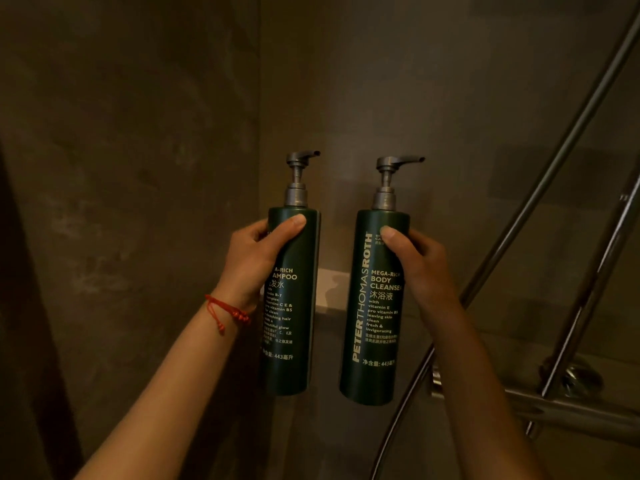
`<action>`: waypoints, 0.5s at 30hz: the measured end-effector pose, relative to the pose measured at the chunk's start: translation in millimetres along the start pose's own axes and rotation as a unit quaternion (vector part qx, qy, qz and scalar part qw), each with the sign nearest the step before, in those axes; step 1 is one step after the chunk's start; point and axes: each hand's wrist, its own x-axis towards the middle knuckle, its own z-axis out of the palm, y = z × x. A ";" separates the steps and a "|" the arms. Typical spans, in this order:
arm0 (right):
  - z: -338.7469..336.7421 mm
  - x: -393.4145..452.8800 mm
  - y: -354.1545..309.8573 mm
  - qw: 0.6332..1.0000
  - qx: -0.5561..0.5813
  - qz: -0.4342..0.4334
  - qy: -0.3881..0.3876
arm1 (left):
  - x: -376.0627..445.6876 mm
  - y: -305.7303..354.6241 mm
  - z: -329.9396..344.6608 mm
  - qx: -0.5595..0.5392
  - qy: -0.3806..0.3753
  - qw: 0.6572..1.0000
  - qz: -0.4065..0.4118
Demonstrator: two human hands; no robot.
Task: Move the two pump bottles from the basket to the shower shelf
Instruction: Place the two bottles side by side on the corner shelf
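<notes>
Pump bottles, two, dark green, both being held upright in the air in front of the shower's corner wall. Shampoo bottle (294,306) is sitting in the left hand (252,261); body cleanser bottle (375,306) is sitting in the right hand (422,265). Each hand is wrapping the upper half of its bottle, thumb lying across the front just below the shoulder, the other fingers hidden behind. Bottles are hanging side by side, near each other but not touching, with pump spouts pointing right.

Shower shelf (330,289) is showing as a pale ledge on the wall, visible in the gap between the two bottles and behind them. It is sitting at about mid-height of the bottles, so both bases are hanging below its level. Basket is not appearing in view.

Handling, as judged: rigid plastic cylinders, smooth-walled, likely slippery if wet; fill level cannot be told, so weight is uncertain, possibly moderate. Body grip high on the barrel is looking sound; the metal-look pump heads (300,157) are seeming a poorer hold, since the stems may press down or turn. Tall, narrow shape is suggesting easy tipping on a small ledge. Shower hose (412,393) and rails are running close at right.
</notes>
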 end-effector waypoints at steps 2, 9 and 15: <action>-0.2 16.6 -1.7 1.000 0.006 -0.010 0.005 | 13.9 4.5 1.5 0.006 0.006 1.000 0.013; -1.6 62.0 -4.4 0.999 0.012 -0.042 0.005 | 56.7 8.8 4.6 -0.015 0.029 0.999 0.042; -0.4 90.7 1.2 0.998 -0.008 -0.066 0.022 | 81.1 8.1 6.0 -0.044 0.038 0.998 0.037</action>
